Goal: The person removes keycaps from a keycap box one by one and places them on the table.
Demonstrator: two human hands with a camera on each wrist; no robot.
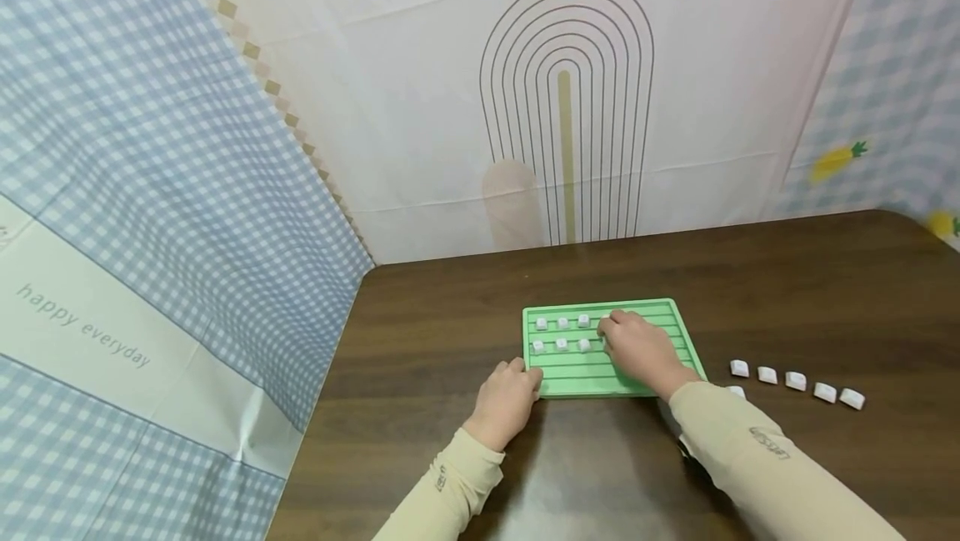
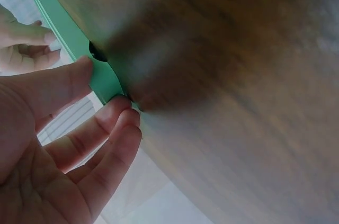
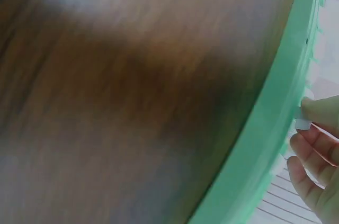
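On the table lies a green slotted tray (image 1: 577, 373), its slots running side to side. My left hand (image 1: 504, 399) holds the tray's near left corner; in the left wrist view the thumb and fingers pinch the green rim (image 2: 103, 81). Over the right part of the tray, my right hand (image 1: 641, 349) pinches a small white keycap (image 3: 303, 123) between thumb and fingertips. White keycaps stand in two rows at the tray's left, with one keycap (image 1: 562, 344) in the middle of the lower row. My right hand hides part of the slots.
To the right of the tray, several loose white keycaps (image 1: 796, 380) lie in a slanting row on the brown wooden table (image 1: 420, 316). Another keycap (image 1: 737, 391) is partly covered by the right sleeve (image 1: 750, 449). A patterned cloth (image 1: 420, 107) hangs behind the table.
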